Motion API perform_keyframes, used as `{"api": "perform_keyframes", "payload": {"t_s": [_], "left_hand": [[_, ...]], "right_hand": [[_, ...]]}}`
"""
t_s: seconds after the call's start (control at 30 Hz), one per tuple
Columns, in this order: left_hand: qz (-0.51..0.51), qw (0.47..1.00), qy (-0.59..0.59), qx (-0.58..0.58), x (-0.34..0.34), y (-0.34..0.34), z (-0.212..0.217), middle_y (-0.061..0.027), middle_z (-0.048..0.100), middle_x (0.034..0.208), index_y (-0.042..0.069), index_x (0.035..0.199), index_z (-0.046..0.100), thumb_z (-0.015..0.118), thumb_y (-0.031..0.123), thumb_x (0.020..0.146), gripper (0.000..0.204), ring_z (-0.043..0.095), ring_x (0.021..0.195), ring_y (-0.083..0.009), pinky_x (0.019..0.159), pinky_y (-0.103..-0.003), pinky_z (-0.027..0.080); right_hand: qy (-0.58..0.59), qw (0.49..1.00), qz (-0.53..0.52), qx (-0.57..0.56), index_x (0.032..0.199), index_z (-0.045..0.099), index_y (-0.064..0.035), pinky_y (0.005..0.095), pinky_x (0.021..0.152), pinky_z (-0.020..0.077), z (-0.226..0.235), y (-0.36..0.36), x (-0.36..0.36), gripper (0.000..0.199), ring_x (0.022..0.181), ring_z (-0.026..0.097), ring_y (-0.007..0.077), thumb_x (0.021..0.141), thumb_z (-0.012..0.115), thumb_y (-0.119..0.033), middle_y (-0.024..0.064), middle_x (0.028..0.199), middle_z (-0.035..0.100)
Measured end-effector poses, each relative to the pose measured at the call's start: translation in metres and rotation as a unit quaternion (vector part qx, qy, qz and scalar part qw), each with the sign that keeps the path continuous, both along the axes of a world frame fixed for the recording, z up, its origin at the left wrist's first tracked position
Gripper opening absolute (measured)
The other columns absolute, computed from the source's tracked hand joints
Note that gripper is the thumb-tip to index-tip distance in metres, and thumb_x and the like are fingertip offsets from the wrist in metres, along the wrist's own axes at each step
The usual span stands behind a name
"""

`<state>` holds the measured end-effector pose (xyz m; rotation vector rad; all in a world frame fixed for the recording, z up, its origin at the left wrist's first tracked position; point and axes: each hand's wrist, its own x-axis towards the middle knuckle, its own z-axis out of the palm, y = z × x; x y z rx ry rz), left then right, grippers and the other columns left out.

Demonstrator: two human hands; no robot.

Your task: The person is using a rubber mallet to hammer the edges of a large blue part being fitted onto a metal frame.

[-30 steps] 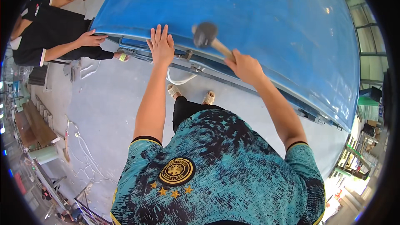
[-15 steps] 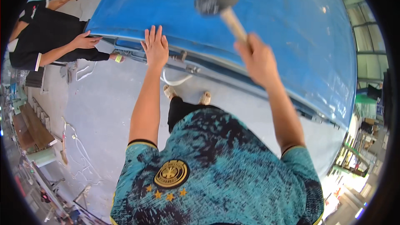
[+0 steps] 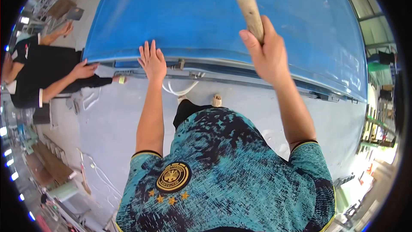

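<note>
A large blue panel point(image 3: 193, 30) with a smooth, shiny surface stretches across the far side in front of me. Resting on its near edge is my left hand point(image 3: 153, 64), fingers spread and flat, holding nothing. My right hand point(image 3: 270, 58) grips the wooden handle of a rubber mallet point(image 3: 248, 13). The mallet's black head is lifted above the panel, close to the camera, and the top of the picture cuts off part of it.
At the left a person in black clothes point(image 3: 47, 68) stands with one hand at the panel's corner. Under the near edge run metal fittings point(image 3: 182, 64) and a white hose point(image 3: 180, 91). Boards point(image 3: 49, 161) and cords point(image 3: 101, 174) lie at the lower left.
The mallet has come up closer to the camera, its head now larger and at the top edge. The view has shifted, so the panel's near edge sits lower on the left. My left hand stays on it.
</note>
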<state>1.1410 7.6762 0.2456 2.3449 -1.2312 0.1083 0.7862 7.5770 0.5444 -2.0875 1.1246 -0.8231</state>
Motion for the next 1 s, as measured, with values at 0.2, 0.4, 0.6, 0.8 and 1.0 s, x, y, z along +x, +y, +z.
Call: {"api": "perform_keyframes", "payload": {"t_s": [0.2, 0.4, 0.6, 0.8, 1.0], "left_hand": [[-0.052, 0.998, 0.002, -0.025, -0.007, -0.005, -0.004, -0.0118, 0.034, 0.184, 0.021, 0.171, 0.049, 0.048, 0.037, 0.119, 0.054, 0.020, 0.172, -0.0407, 0.135, -0.072, 0.014], [-0.095, 0.995, 0.014, 0.006, 0.010, 0.013, 0.003, -0.0107, 0.031, 0.185, 0.023, 0.172, 0.047, 0.049, 0.042, 0.119, 0.056, 0.015, 0.173, -0.0406, 0.134, -0.074, 0.010], [-0.162, 0.985, 0.061, -0.008, 0.013, 0.012, 0.013, -0.0126, 0.029, 0.185, 0.022, 0.172, 0.047, 0.054, 0.044, 0.117, 0.059, 0.010, 0.174, -0.0439, 0.132, -0.077, 0.003], [-0.214, 0.971, 0.104, -0.016, 0.041, 0.031, 0.008, -0.0142, 0.029, 0.185, 0.019, 0.169, 0.050, 0.062, 0.044, 0.113, 0.063, 0.009, 0.174, -0.0449, 0.132, -0.078, 0.001], [-0.250, 0.963, 0.103, -0.006, 0.043, 0.039, 0.013, -0.0150, 0.029, 0.185, 0.019, 0.169, 0.050, 0.065, 0.043, 0.110, 0.066, 0.010, 0.174, -0.0441, 0.132, -0.077, 0.002]], "right_hand": [[0.272, 0.960, -0.005, 0.057, 0.110, 0.054, -0.0028, 0.0550, 0.070, 0.0537, -0.165, 0.010, -0.057, 0.043, 0.077, 0.068, 0.0520, 0.112, 0.067, -0.044, 0.0284, 0.085, 0.071], [-0.194, 0.948, -0.174, 0.181, 0.117, 0.052, -0.0027, 0.0411, 0.064, 0.0553, -0.017, 0.020, -0.023, 0.041, 0.069, 0.068, 0.0226, 0.117, 0.059, -0.043, 0.0124, 0.078, 0.067], [0.267, 0.941, -0.167, 0.119, 0.120, 0.056, -0.0053, 0.0557, 0.072, 0.0566, -0.175, 0.106, 0.011, 0.037, 0.081, 0.076, 0.0449, 0.112, 0.066, -0.040, 0.0229, 0.090, 0.076], [-0.052, 0.934, -0.350, 0.057, 0.116, 0.058, -0.0035, 0.0604, 0.077, 0.0537, -0.014, 0.089, 0.067, 0.044, 0.091, 0.073, 0.0540, 0.110, 0.068, -0.046, 0.0290, 0.094, 0.075], [0.198, 0.923, -0.319, 0.084, 0.118, 0.058, -0.0038, 0.0533, 0.073, 0.0550, -0.142, 0.126, 0.020, 0.044, 0.078, 0.068, 0.0464, 0.112, 0.066, -0.047, 0.0252, 0.089, 0.073]]}}
